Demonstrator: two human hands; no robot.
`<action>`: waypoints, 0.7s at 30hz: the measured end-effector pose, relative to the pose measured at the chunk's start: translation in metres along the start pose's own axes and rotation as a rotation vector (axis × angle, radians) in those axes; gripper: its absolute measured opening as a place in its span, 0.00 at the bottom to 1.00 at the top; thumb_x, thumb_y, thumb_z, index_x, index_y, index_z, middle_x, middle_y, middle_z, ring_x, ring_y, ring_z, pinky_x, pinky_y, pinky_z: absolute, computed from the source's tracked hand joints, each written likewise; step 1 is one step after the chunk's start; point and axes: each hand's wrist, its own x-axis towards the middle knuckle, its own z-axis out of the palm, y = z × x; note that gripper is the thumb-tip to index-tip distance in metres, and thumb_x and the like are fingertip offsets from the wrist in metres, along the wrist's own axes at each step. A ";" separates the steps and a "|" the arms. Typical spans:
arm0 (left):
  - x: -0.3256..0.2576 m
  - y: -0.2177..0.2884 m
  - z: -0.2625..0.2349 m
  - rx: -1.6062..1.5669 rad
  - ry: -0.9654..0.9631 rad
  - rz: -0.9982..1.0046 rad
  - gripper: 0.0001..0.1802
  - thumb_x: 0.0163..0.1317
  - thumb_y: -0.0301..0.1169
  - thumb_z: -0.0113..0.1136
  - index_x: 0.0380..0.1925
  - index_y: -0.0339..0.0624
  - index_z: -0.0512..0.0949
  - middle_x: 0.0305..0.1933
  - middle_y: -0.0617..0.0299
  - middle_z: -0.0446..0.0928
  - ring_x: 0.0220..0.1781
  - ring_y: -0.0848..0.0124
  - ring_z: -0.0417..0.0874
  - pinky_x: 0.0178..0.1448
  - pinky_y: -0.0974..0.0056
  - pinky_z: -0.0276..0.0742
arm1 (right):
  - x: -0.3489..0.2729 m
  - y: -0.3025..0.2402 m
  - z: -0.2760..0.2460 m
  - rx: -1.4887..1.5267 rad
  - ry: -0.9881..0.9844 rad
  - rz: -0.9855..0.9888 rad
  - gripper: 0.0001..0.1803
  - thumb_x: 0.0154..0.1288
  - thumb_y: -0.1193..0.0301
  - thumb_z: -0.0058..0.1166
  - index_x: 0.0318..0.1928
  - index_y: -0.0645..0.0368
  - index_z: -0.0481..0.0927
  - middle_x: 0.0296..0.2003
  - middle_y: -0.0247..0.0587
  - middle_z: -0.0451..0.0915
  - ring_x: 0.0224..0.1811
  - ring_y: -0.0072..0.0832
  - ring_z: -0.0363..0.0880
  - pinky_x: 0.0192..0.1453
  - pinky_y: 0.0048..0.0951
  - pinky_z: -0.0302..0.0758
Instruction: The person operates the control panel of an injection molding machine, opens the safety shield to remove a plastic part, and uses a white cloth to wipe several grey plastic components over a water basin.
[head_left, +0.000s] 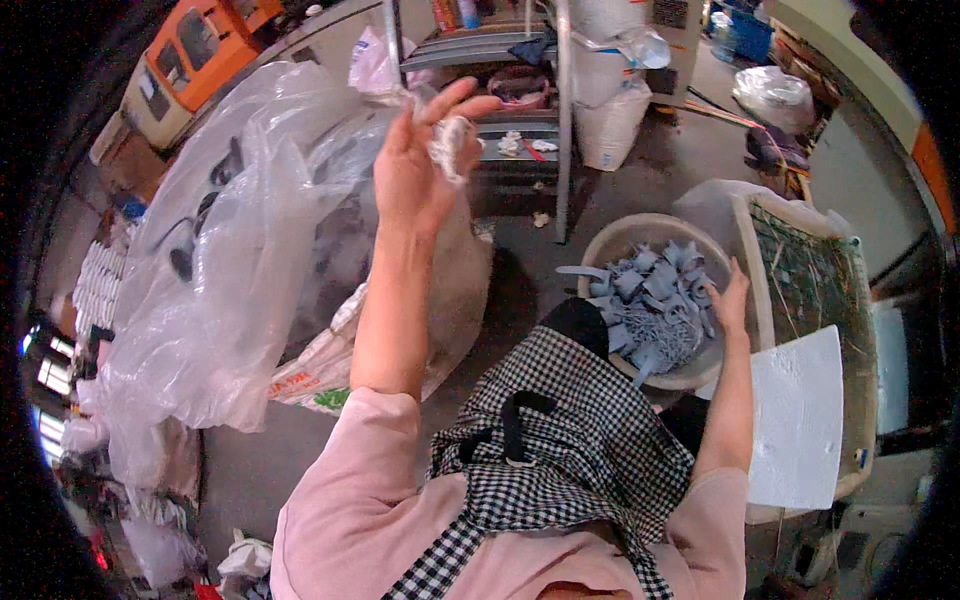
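Head camera: from my remote seat I look down on a person in a pink shirt and a checked apron (560, 430). I see the left hand (425, 155) raised high, its fingers spread and partly blurred. A crumpled white piece (453, 150) shows against its palm side; I cannot tell whether the hand is gripping that or merely touching it. The right hand (733, 300) I can read better: it grasps the right side of a pale round basin (612, 246), fingers hooked over the rim. The basin is just beyond the apron, to the right of the knees, and I see grey-blue curled pieces (655, 300) heaped in it, one strip sticking out past the left rim.

On my left, a large clear plastic bag (245, 260) sprawls beside the raised forearm, over and next to a printed woven sack (460, 300). Beyond the left hand I have a metal stepladder (563, 130) with small white scraps (510, 143) on one step, and white sacks (615, 125) standing just right of it. Right of the basin I see a long pale crate (757, 270) with green netting inside, and a white board (800, 420) leaning across its near part.
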 end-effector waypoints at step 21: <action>-0.064 -0.096 0.007 -0.648 -0.624 -0.240 0.69 0.34 0.80 0.31 0.56 0.18 0.57 0.46 0.42 0.68 0.23 0.80 0.62 0.16 0.76 0.61 | -0.011 0.019 -0.005 -0.036 -0.076 0.177 0.42 0.46 0.66 0.65 0.61 0.57 0.58 0.55 0.57 0.61 0.59 0.49 0.57 0.61 0.38 0.60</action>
